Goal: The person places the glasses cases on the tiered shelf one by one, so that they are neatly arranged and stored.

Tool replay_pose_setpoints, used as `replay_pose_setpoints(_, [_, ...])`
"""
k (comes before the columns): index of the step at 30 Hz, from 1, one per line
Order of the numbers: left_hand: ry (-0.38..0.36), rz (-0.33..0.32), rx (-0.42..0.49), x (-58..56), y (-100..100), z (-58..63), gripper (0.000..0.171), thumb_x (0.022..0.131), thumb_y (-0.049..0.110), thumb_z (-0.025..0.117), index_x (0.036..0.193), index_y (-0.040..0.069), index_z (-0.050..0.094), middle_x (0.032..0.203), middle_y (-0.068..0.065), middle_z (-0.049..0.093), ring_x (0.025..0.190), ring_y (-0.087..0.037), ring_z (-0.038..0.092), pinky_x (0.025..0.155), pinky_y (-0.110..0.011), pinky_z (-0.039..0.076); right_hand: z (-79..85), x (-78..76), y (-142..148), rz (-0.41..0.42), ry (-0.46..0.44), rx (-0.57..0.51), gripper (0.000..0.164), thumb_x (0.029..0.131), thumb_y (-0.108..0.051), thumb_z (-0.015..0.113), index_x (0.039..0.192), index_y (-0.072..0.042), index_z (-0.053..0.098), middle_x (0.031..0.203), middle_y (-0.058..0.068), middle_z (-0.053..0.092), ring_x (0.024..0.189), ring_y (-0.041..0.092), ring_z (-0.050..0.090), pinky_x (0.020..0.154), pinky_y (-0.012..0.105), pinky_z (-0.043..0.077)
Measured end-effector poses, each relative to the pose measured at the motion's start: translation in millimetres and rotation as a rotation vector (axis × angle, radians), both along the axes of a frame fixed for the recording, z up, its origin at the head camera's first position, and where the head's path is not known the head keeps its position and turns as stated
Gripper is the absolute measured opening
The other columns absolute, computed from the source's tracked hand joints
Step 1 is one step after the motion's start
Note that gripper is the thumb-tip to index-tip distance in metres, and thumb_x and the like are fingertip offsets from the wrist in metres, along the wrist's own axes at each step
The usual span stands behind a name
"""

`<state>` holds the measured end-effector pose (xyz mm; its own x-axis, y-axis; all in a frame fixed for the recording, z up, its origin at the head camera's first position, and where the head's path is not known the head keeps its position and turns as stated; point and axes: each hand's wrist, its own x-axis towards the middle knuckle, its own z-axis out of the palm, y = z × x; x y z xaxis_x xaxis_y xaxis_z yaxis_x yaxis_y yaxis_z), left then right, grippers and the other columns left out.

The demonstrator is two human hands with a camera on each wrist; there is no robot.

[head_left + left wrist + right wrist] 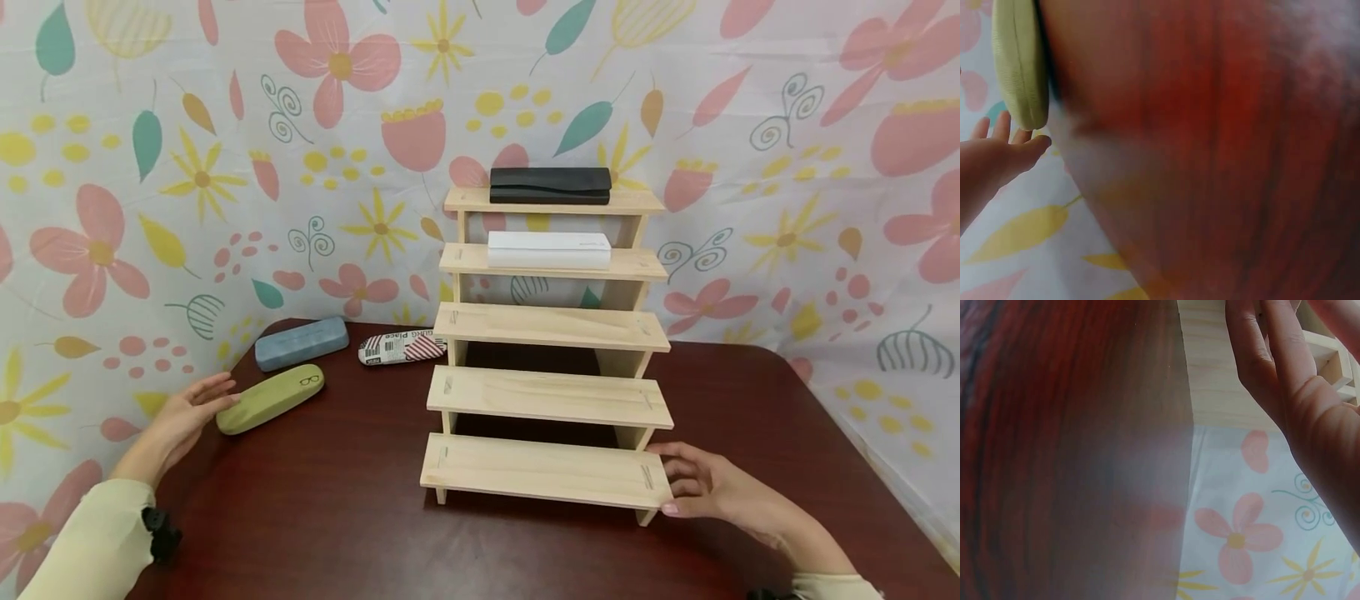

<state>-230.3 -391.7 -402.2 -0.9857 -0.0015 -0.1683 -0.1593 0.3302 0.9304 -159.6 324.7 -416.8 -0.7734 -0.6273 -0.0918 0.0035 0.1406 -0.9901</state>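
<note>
At the left of the head view, my left hand (183,417) is at the near end of a green glasses case (270,398), which has a small glasses drawing on it. Its fingers are fairly straight; the left wrist view has the left hand (1004,153) just by the end of the green case (1019,69). My right hand (716,492) holds the right end of the lowest step of a stepped wooden display shelf (547,471), thumb at the front corner. The right wrist view cuts off the fingertips of the right hand (1300,381).
A black case (550,186) lies on the top step, a white one (550,250) on the step below. Behind the green case are a blue case (302,343) and a printed case (401,347). All stand on a dark red table (322,517) before a flowered cloth (247,192).
</note>
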Motion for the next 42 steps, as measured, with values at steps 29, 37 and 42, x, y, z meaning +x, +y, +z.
replay_pose_setpoints(29, [-0.033, -0.098, -0.285, 1.1, 0, -12.3, 0.088, 0.087, 0.025, 0.073, 0.148, -0.011, 0.02, 0.142, -0.036, 0.03, 0.117, -0.039, 0.043, 0.091, -0.036, 0.041, 3.0, 1.8, -1, -0.005, 0.005, 0.018, 0.062, 0.089, 0.005, 0.061, 0.141, 0.009, 0.027, 0.119, 0.018, 0.056, 0.101, 0.027, 0.063, 0.08, 0.037, 0.054])
replay_pose_setpoints(37, [0.039, -0.092, -0.285, 3.8, -2, -10.7, 0.083, 0.086, 0.026, 0.074, 0.146, -0.01, 0.029, 0.138, -0.031, 0.04, 0.096, -0.006, 0.05, 0.075, -0.015, 0.044, 0.9, 2.7, -2, 0.005, 0.013, 0.002, 0.062, 0.088, 0.007, 0.061, 0.14, 0.01, 0.027, 0.118, 0.019, 0.057, 0.1, 0.026, 0.064, 0.08, 0.037, 0.054])
replay_pose_setpoints(42, [0.077, -0.113, -0.276, 1.6, 6, -3.2, 0.081, 0.084, 0.025, 0.076, 0.146, -0.005, 0.034, 0.137, -0.027, 0.042, 0.094, 0.003, 0.051, 0.076, -0.016, 0.046, 1.2, 1.6, -2, 0.0, 0.015, 0.0, 0.062, 0.088, 0.007, 0.062, 0.14, 0.009, 0.028, 0.118, 0.019, 0.057, 0.099, 0.026, 0.064, 0.079, 0.037, 0.054])
